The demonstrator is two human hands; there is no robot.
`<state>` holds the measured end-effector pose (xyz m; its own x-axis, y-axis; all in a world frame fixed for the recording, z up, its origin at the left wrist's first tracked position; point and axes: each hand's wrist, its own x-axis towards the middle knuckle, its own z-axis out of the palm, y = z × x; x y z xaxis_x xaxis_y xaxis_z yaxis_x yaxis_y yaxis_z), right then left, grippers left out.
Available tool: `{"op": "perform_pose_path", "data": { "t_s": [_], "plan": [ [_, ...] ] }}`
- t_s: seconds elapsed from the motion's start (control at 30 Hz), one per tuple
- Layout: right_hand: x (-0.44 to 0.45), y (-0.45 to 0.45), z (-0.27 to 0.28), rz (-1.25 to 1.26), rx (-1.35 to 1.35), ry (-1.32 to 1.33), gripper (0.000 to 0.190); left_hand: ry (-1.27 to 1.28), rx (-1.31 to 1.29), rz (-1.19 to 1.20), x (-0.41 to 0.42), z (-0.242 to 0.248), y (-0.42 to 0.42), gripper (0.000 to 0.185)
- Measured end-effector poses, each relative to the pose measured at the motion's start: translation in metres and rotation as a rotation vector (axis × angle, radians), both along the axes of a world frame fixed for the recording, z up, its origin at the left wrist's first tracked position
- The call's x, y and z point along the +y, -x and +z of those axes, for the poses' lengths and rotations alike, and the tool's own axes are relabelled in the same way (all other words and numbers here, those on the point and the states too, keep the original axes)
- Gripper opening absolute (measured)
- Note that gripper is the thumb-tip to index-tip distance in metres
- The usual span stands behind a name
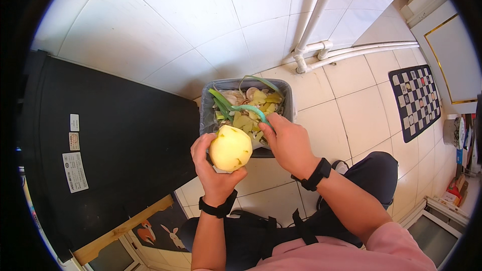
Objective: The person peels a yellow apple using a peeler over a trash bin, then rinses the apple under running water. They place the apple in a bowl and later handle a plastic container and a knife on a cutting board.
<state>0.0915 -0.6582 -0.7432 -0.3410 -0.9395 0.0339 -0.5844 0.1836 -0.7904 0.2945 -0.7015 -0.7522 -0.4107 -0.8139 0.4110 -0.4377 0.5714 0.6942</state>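
Observation:
My left hand (218, 175) grips a mostly peeled, pale yellow potato (231, 148) over the near rim of a grey trash bin (289, 99). A few small strips of skin remain on its surface. In my right hand (292, 143) is a teal-handled peeler (253, 109), held just above and to the right of the potato; its blade is hard to make out. Below both hands, the lined bin holds potato peels (246, 123), green scallion leaves (222, 99) and other scraps.
A large black cabinet or appliance (124, 131) bearing labels stands close on the left. White pipes (301, 58) run along the tiled wall (180, 19). A checkered mat (416, 101) lies on the tile floor (316, 124) at right. My knee (376, 175) is near my right forearm.

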Motion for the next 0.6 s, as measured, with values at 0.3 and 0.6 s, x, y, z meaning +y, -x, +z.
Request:
{"op": "perform_pose_path", "data": {
  "t_s": [0.3, 0.6],
  "plan": [
    [0.002, 0.004, 0.008, 0.111, 0.024, 0.072, 0.021, -0.333, 0.213, 0.103, 0.004, 0.003, 0.010, 0.104],
    [-0.013, 0.009, 0.000, 0.062, -0.036, -0.566, 0.071, -0.536, 0.453, 0.187, 0.002, 0.024, 0.017, 0.100]
  ]
}}
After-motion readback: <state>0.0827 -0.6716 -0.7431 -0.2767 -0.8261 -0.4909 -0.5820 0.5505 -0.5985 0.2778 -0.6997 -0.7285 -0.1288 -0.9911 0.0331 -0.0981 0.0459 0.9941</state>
